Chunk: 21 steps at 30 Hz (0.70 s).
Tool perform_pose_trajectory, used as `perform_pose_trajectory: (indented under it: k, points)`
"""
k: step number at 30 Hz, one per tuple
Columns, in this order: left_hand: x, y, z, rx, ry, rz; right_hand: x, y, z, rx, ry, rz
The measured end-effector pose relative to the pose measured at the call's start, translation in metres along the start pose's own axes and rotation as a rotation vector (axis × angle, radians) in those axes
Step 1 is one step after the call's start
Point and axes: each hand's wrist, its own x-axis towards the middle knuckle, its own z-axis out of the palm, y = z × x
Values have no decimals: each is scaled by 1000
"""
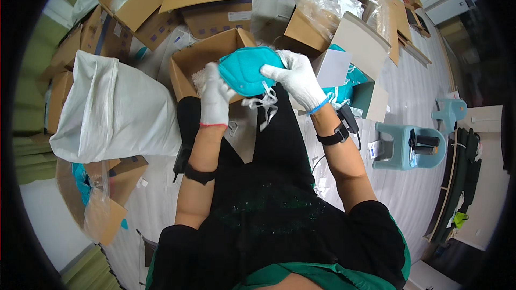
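Note:
A teal face mask [247, 70] with white straps [267, 104] hangs in front of me, above an opened brown carton [185, 56]. My right hand [299, 79], in a white knit glove with a blue cuff, grips the mask's right edge, thumb on its front. At the mask's left edge is my left hand [216, 99], in a white glove with a red cuff. Its fingers are smeared by motion, so I cannot make out whether they hold the mask. To the right, an opened pale box [376, 99] contains teal packs [349, 78].
A large white sack [118, 113] lies at left, above a carton [126, 220] with teal pieces and clear plastic. More cartons [217, 19] line the far side. A blue stool [395, 145] bearing dark rolls [427, 140] stands at right. Dark cables trail near my right arm.

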Motion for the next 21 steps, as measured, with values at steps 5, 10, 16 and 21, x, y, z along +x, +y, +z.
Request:
perform_pose_trajectory:
  k: [5,10,16,21]
  points:
    - [9,-5,39,278,392,388,-4,-6,34,112,58,88]
    - [22,10,39,428,557,611,-18,29,34,529,-374,495]
    - [25,-14,33,629,465,727,14,23,44,1292,-26,458]
    - [26,-43,32,337,368,387,89,77,35,957,254,273]
